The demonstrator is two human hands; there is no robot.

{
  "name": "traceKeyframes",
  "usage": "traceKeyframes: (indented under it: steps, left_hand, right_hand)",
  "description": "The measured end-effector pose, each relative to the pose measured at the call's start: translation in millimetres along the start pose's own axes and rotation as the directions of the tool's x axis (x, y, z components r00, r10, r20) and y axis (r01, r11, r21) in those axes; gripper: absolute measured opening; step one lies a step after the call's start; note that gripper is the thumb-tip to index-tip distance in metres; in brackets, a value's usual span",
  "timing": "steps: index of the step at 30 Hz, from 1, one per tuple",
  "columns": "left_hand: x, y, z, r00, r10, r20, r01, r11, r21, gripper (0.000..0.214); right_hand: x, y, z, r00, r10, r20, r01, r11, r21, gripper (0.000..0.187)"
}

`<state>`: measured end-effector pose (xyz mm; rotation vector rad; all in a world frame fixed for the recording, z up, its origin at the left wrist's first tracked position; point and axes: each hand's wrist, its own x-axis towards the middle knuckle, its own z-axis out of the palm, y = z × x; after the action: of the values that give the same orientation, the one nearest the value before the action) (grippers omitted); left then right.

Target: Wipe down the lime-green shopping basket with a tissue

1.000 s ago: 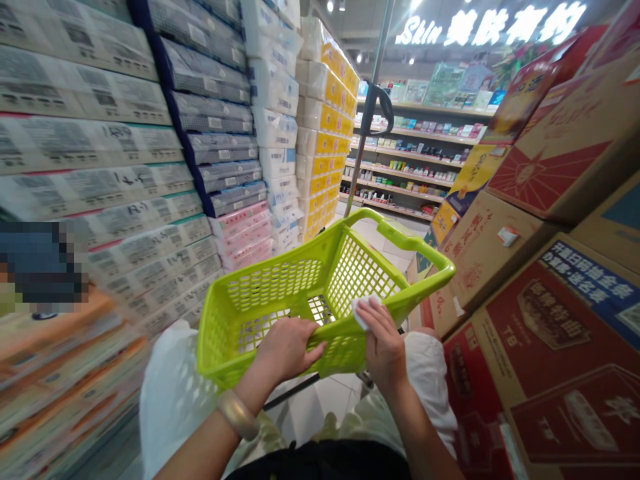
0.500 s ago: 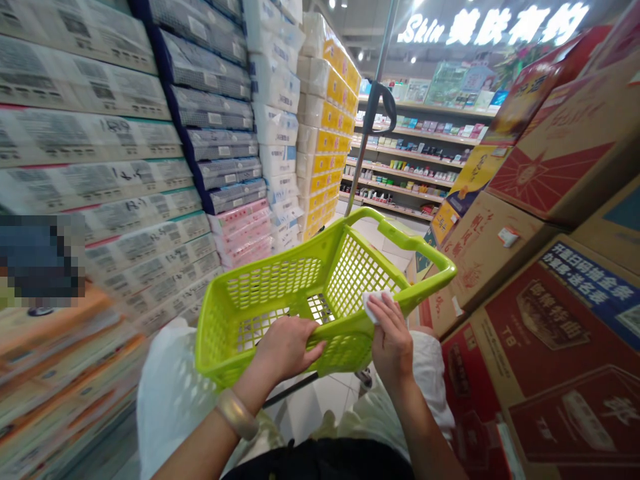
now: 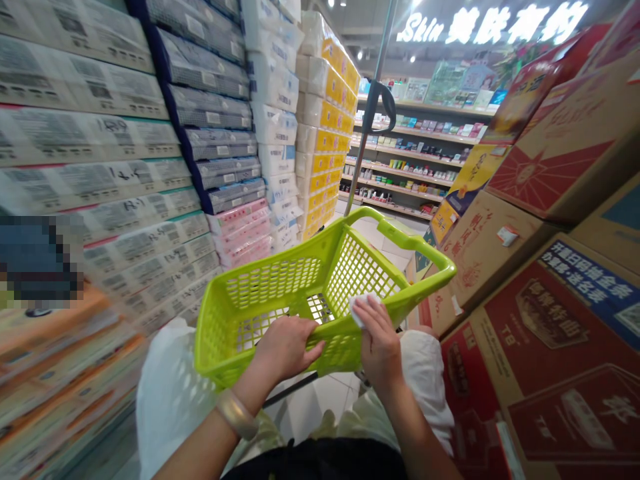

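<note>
A bright green plastic shopping basket (image 3: 270, 267) with slotted walls sits tilted in front of my lap, its handle end pointing to the upper right. My left hand (image 3: 289, 343) grips the near rim, fingers curled over it into the basket, thumb outside. Farther right along the same rim, my right hand (image 3: 377, 340) presses a white cloth or tissue (image 3: 358, 311) over the edge, fingers bent over the top. The cloth is mostly covered by the fingers. A pole with a dark grip (image 3: 376, 110) rises behind the basket's far corner.
Stacked packs of paper goods (image 3: 210, 120) rise on the left, with yellow-and-white packs (image 3: 325, 120) beyond. Red and brown cartons (image 3: 545, 327) are piled close on the right. Shelves of small products (image 3: 415, 160) stand at the back. A pixelated patch (image 3: 37, 260) covers part of the left edge.
My right hand has slid a little to the left along the basket's near rim with the white cloth. My left hand keeps its hold, and the basket stays put.
</note>
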<state>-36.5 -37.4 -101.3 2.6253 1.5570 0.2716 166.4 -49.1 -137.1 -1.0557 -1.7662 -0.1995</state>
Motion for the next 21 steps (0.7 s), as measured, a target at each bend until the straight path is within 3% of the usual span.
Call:
traceKeyframes:
  steps: [2, 4, 10, 12, 15, 17, 21]
  left_hand:
    - [0, 0, -1.0, 1.0, 0.004, 0.011, -0.005, 1.0, 0.003, 0.026]
    - [0, 0, -1.7, 1.0, 0.01, 0.016, -0.01, 1.0, 0.004, 0.025]
    - [0, -1, 0.2, 1.0, 0.004, 0.009, -0.004, 1.0, 0.002, 0.032]
    - [1, -1, 1.0, 1.0, 0.002, 0.008, -0.002, 1.0, 0.004, 0.032]
    - [0, -1, 0.7, 1.0, 0.012, 0.008, -0.012, 1.0, -0.005, 0.028]
    - [-1, -1, 0.1, 1.0, 0.016, 0.007, -0.016, 1.0, -0.01, 0.027]
    - [-1, -1, 0.3, 1.0, 0.01, 0.01, -0.01, 1.0, -0.001, 0.029]
  right_hand:
    - [-4, -8, 6, 0.987, -0.085, 0.137, 0.076, 0.994, 0.073, 0.046]
    - [-5, -10, 8, 0.975, -0.128, 0.184, 0.11, 0.988, 0.105, 0.045]
    - [5, 13, -9, 0.994, 0.059, -0.089, -0.064, 0.996, -0.058, 0.042]
    - [5, 9, -6, 0.995, 0.068, -0.067, -0.071, 0.996, -0.056, 0.042]
    - [-1, -3, 4, 0.994, -0.033, 0.107, 0.031, 0.999, 0.021, 0.044]
    - [-4, -5, 7, 0.982, -0.09, 0.164, 0.081, 0.995, 0.058, 0.045]
    - [2, 8, -2, 1.0, 0.01, -0.015, -0.01, 1.0, -0.013, 0.044]
